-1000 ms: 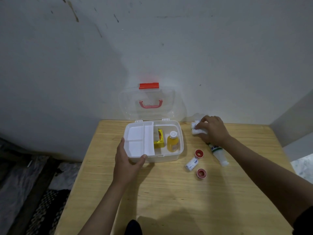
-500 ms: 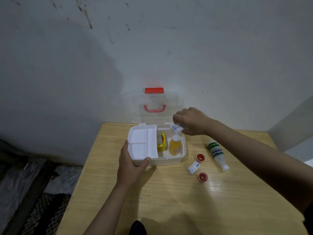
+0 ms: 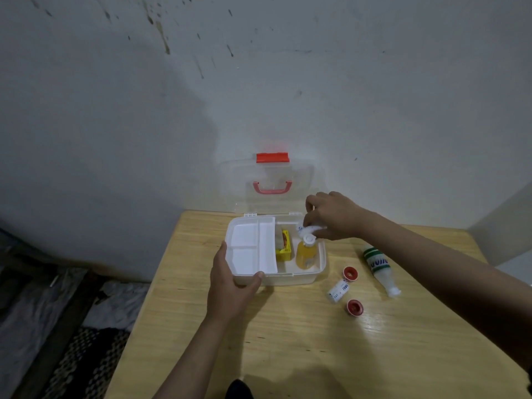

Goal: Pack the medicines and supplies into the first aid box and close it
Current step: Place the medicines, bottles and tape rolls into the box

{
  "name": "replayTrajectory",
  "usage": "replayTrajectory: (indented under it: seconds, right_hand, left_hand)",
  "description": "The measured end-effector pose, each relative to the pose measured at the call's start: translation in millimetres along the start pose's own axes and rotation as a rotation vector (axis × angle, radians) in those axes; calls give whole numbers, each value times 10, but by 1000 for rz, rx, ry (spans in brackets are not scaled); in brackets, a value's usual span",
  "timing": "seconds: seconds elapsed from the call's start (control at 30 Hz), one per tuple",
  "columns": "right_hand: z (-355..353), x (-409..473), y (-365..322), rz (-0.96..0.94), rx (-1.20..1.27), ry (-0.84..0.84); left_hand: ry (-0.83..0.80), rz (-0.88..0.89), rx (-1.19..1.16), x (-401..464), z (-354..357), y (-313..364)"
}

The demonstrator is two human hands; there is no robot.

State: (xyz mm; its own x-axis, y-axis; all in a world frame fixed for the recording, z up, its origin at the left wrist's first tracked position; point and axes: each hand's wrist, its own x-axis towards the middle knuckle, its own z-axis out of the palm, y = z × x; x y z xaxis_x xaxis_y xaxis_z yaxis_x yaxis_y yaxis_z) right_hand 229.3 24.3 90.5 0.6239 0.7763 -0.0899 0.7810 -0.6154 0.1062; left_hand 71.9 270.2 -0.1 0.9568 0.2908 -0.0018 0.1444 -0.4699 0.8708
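Head view, looking down on a pale wooden table (image 3: 288,341) with visible grain.

Open on it, hard white plastic first aid box (image 3: 305,279) — clear lid (image 3: 230,191) stood up against the wall, red latch (image 3: 272,157) at the top, red handle (image 3: 272,188) below. Left half covered by a smooth white divided tray (image 3: 249,246); in the open right half, a small yellow carton (image 3: 284,245) and an amber bottle (image 3: 307,253) with a white cap, standing upright.

Left hand (image 3: 230,292) clamped on the box's near left corner, thumb over the rim, steadying it. Right hand (image 3: 331,216) over the back right corner of the box, fingers pinched around a white packet (image 3: 303,227) — looks soft, light and crushable, maybe gauze or cotton, can't tell which. Probably wants only a gentle pinch and a drop into the gap behind the bottle; no risk of breakage, though could snag on the cap.

On the table to the right of the box, not yet packed: a white bottle (image 3: 379,267) with green bands, lying on its side — rigid, smooth, likely to roll, best taken round the body. Two red-cored tape rolls (image 3: 349,273) and a small white labelled roll (image 3: 339,290) between them, all light, easy between finger and thumb.
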Motion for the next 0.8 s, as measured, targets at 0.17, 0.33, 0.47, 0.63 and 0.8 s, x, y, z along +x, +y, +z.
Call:
replayTrajectory:
  seconds: [0.17,0.33,0.47,0.63,0.8]
  right_hand:
    - [86,-110,43,44,195,154]
    - [173,-226,24,159,376,206]
    - [180,-264,6,169,304,188]
    - [130,-239,-1,118,214,125]
    - [19,-120,-32,79,196,109]
  left_hand:
    - [-6,-2,4,-4,-2,-7]
    - [-5,-6,-1,-5,-2,-9]
    - [-9,0,-12,-8,-9,-1]
    - [-6,-6,-10,-2,2,-11]
    - [0,4,-14,-5,-1,3]
